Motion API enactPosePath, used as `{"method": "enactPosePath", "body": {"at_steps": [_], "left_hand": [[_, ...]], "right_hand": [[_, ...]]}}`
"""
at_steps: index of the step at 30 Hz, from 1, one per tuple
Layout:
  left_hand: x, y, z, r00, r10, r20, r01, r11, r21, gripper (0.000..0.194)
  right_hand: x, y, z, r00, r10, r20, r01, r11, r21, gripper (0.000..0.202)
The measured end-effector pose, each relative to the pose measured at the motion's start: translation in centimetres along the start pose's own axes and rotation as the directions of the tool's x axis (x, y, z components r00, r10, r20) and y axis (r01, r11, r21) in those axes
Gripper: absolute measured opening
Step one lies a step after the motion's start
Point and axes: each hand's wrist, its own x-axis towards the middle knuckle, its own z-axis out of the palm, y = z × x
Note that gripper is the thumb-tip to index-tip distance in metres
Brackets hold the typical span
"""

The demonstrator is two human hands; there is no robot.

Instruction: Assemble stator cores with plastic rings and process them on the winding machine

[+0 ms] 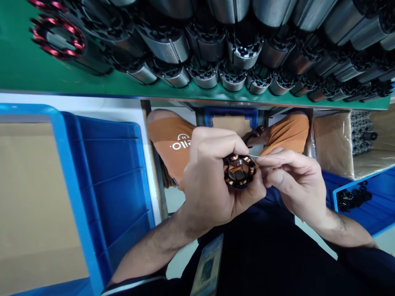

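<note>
My left hand (pixel 212 176) wraps around a motor stator (pixel 240 170), a dark ring with copper windings, its open end facing up toward me. Beside it, my right hand (pixel 290 181) pinches a thin wire (pixel 254 156) between thumb and fingers, at the stator's right rim. The wire runs from the rim near my left index finger to my right fingertips. Both hands are above my lap, below the edge of the green bench. The stator's lower body is hidden by my left fingers.
Rows of metal stators (pixel 203 76) stand on the green bench (pixel 37 78), with red-wound stators (pixel 58 37) at its left end. Blue crates (pixel 114 164) flank me on the left. To the right sit a lined carton (pixel 333 139) of parts and a blue bin (pixel 382 205) with black pieces.
</note>
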Motion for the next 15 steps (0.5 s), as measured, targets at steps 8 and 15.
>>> {"method": "enactPosePath", "body": {"at_steps": [8, 15], "left_hand": [[-0.1, -0.5, 0.0, 0.995, 0.022, 0.099, -0.029, 0.997, 0.073, 0.032], [-0.9, -0.1, 0.9, 0.998, 0.062, 0.016, -0.064, 0.989, 0.135, 0.024]], "right_hand": [[0.4, 0.9, 0.4, 0.997, 0.041, -0.060, -0.041, 0.999, -0.001, 0.016], [0.4, 1.3, 0.4, 0.999, 0.006, -0.037, -0.004, 0.998, 0.055, 0.027]]}}
